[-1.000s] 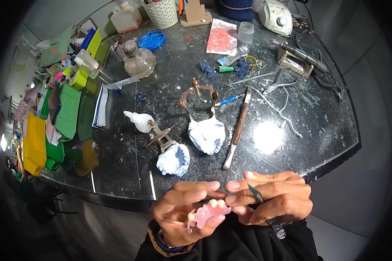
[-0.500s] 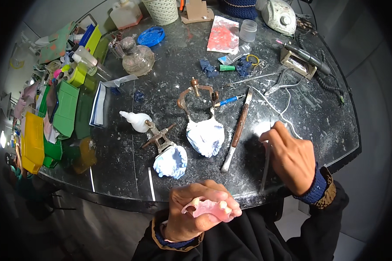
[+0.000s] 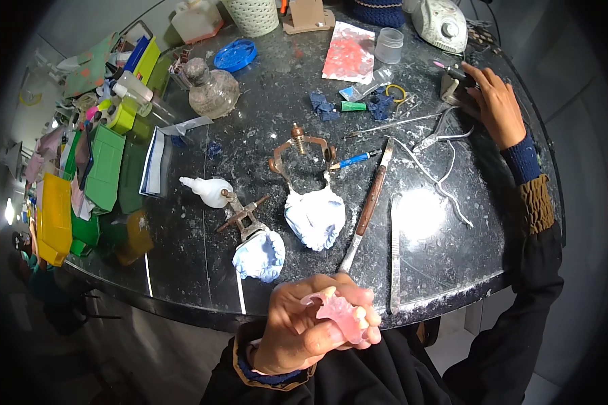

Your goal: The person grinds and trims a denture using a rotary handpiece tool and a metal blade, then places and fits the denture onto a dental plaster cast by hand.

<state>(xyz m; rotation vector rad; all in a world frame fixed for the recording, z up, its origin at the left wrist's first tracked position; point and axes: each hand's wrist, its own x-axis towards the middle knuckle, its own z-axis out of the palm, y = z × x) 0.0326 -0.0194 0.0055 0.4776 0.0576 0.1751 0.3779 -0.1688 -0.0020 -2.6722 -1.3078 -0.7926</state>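
Observation:
My left hand [image 3: 304, 331], near the table's front edge, grips a pink partial denture [image 3: 339, 314] with a few pale teeth on it, held between thumb and fingers. At the far right, my right hand [image 3: 496, 101] has its fingers closed over a dark rotary handpiece [image 3: 457, 71] with a pink tip, at its small stand [image 3: 448, 88]. My palm and fingers hide much of the handpiece. A thin metal scalpel-like tool [image 3: 395, 256] lies on the table to the right of a wooden-handled spatula [image 3: 371, 199].
Two pale blue-white plaster casts [image 3: 315, 219] on metal articulator parts [image 3: 297, 138] lie mid-table, beside a white bulb bottle [image 3: 213, 192]. Pliers [image 3: 431, 140] and a white cord [image 3: 446, 182] lie right. A glass burner [image 3: 209, 91] and plastic bins [image 3: 53, 216] stand left.
My right hand has left the thin metal tool on the table and moved up and right onto the handpiece. The left hand has tilted the denture slightly.

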